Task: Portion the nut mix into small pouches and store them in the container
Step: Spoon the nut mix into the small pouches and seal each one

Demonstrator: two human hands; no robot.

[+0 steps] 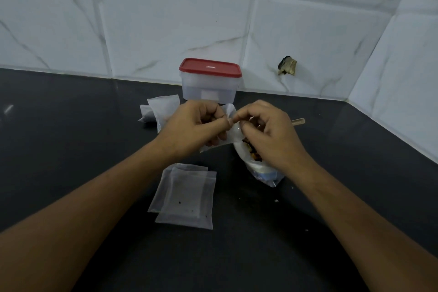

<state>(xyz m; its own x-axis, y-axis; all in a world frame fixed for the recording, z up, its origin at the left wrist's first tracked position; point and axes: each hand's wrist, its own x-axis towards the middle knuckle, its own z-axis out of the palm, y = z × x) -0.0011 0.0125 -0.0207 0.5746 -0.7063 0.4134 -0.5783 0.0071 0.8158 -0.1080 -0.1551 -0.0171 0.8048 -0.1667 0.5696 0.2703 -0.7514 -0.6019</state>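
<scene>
**Fresh pouch being opened for filling**

Mid-portioning, by the look of it. Pinching a small translucent white pouch (231,125) at its mouth w/ both hands: left grip (196,123) curled on one side, right grip (267,130) nipping the other betw. thumb & forefinger. Held up over mid-counter, just above the open clear plastic bag of nut mix (258,168).

Parked at the back edge of the black counter (71,149): clear rectangular plastic container w/ red lid (211,83), lid on. Just left of it: two filled-looking pouches (158,111). Toward the front edge: flat stack of empty translucent pouches (187,194). Poking out behind the right grip: pale wooden stick handle (298,121), prob. the scoop.

Next, prob.: pull the mouth apart, hold it open w/ left, free right to load nuts. Needs a light pull, given thin film likely to cling or tear. Lid to come off before storing.
</scene>
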